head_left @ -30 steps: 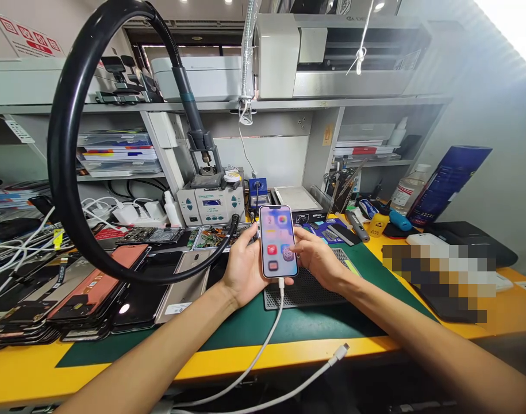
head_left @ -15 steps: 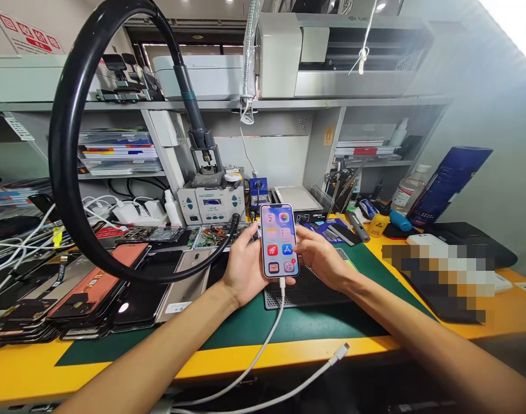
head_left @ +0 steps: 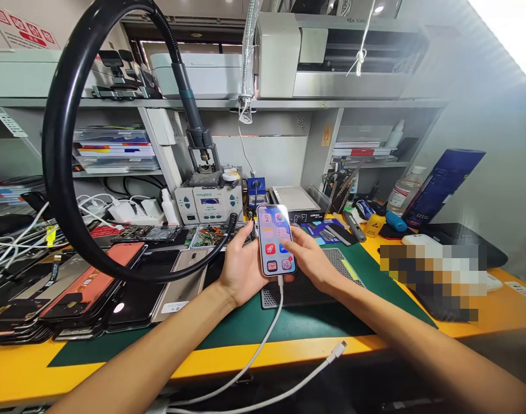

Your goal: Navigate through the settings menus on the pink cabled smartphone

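A smartphone point(head_left: 276, 230) stands tilted toward me with its screen lit, showing several app icons. My left hand point(head_left: 244, 267) is wrapped round its left side and back, thumb along the edge. From the right, my right hand point(head_left: 312, 259) meets the phone's right edge, with one digit over the lower right of the screen, covering part of a blue icon. Its other fingers are partly hidden. A white charging cable point(head_left: 271, 328) is plugged into the phone's bottom end. Below the hands lies a black perforated pad point(head_left: 306, 293) on a green mat point(head_left: 232, 333).
A thick black hose point(head_left: 58, 115) loops up at the left from a soldering station point(head_left: 208, 204). Stacked phone parts point(head_left: 103, 276) lie on the left. A second cable end point(head_left: 339, 348) overhangs the yellow table edge point(head_left: 219, 356). Bottles and tools point(head_left: 377, 221) stand at the right.
My right hand has moved left, bringing a digit from the phone's right edge over its screen. The left hand still holds the phone. The whole view has shifted slightly.
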Action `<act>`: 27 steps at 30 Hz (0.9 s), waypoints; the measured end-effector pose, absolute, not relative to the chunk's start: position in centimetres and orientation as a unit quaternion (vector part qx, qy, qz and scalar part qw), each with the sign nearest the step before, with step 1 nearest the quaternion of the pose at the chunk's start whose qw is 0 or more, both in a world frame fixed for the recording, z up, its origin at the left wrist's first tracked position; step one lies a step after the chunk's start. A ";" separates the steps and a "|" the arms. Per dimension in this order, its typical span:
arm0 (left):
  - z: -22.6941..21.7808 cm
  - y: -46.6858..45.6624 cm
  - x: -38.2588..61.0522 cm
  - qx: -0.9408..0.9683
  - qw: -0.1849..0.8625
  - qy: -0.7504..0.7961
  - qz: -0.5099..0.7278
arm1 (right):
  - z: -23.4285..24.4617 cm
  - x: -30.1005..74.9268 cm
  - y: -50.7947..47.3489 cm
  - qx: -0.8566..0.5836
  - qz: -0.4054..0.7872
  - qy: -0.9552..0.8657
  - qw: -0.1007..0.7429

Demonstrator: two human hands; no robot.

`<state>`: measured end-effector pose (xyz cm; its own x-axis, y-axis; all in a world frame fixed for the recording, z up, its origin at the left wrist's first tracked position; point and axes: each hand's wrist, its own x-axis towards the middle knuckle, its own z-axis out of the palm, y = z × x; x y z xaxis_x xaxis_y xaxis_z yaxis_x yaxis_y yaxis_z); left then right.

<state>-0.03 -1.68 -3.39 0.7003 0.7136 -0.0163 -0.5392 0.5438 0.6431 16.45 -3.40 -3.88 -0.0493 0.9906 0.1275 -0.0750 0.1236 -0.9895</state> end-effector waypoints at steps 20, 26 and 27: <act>-2.7 -2.1 0.2 0.306 0.861 0.161 0.373 | -2.6 17.6 -3.7 -0.396 0.563 -0.517 0.509; -2.6 -2.2 0.2 0.310 0.858 0.163 0.376 | -2.8 17.7 -3.5 -0.397 0.570 -0.506 0.512; -2.6 -2.3 0.2 0.313 0.857 0.163 0.377 | -2.8 17.6 -3.5 -0.397 0.570 -0.506 0.511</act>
